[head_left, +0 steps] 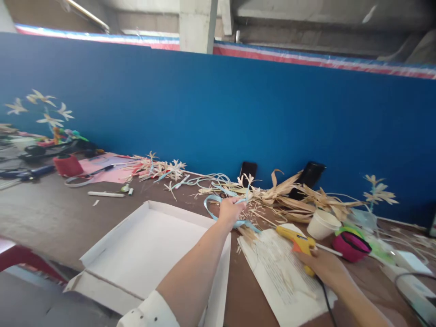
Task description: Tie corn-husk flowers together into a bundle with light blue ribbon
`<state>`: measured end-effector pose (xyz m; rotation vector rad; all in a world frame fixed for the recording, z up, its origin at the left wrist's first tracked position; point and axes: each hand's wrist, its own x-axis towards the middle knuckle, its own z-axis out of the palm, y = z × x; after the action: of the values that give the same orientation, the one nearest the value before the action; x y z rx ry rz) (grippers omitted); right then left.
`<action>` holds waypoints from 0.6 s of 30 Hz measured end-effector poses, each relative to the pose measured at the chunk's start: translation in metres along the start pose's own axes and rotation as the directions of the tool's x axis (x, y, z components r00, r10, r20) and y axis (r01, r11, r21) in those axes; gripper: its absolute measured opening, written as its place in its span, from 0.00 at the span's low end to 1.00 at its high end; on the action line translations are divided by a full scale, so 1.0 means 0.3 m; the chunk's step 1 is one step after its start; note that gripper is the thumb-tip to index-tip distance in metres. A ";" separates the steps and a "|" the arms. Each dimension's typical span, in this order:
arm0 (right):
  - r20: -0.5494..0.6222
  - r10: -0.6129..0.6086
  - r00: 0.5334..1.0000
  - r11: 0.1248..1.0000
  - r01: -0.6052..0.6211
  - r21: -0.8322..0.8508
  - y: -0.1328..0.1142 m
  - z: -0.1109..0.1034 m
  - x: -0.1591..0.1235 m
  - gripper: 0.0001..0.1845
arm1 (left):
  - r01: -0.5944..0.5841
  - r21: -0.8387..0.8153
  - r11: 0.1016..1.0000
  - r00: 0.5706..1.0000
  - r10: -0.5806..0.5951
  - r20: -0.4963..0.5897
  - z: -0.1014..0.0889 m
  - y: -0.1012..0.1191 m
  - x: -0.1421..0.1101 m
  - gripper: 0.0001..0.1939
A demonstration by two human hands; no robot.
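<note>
My left hand (230,211) is closed in a pinch on the light-blue stem of a pale husk flower (249,180), whose petals stand just above the fingers. A light-blue ribbon (213,200) loops beside this hand, and part of it trails below the fingers. In my right hand (322,268) is a yellow glue gun (296,238) with an orange trigger, its nozzle pointing left. A white glue stick (329,250) protrudes from its back. Beneath the gun lie printed paper sheets (272,268) with husk scraps on them.
An open white cardboard box (160,245) lies left of my forearm. Dried husks (279,195), a paper cup (323,224), a pink pouch (352,245) and two phones (248,172) sit farther back. A blue partition (204,109) borders the table. A black cord hangs from the gun.
</note>
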<state>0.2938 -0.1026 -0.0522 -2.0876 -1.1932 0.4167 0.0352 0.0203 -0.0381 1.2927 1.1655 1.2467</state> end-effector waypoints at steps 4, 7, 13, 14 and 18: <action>-0.011 0.204 0.979 0.933 -0.191 0.304 -0.049 -0.042 -0.055 0.14 | -0.011 -0.001 1.000 1.000 0.011 0.002 0.004 -0.006 0.008 0.09; -0.034 0.228 0.973 0.835 -0.177 0.521 -0.114 -0.077 -0.102 0.17 | -0.021 0.001 1.000 1.000 0.021 0.007 0.002 -0.009 0.008 0.09; 0.103 0.015 0.995 0.763 -0.078 0.641 -0.223 -0.069 -0.186 0.29 | 0.006 0.014 1.000 1.000 -0.006 -0.001 0.002 -0.010 0.007 0.09; 0.119 -0.009 0.993 0.774 -0.069 0.629 -0.229 -0.060 -0.198 0.28 | 0.011 -0.003 1.000 1.000 -0.011 -0.002 0.002 -0.011 0.008 0.09; 0.049 -0.031 0.998 0.771 -0.007 0.637 -0.215 -0.039 -0.223 0.24 | 0.030 -0.053 0.998 1.000 -0.031 -0.007 0.000 -0.011 0.014 0.11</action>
<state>0.2247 -0.1420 -0.0027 -1.4750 -0.9161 0.7628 0.0352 0.0247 -0.0411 1.2281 1.1463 1.2530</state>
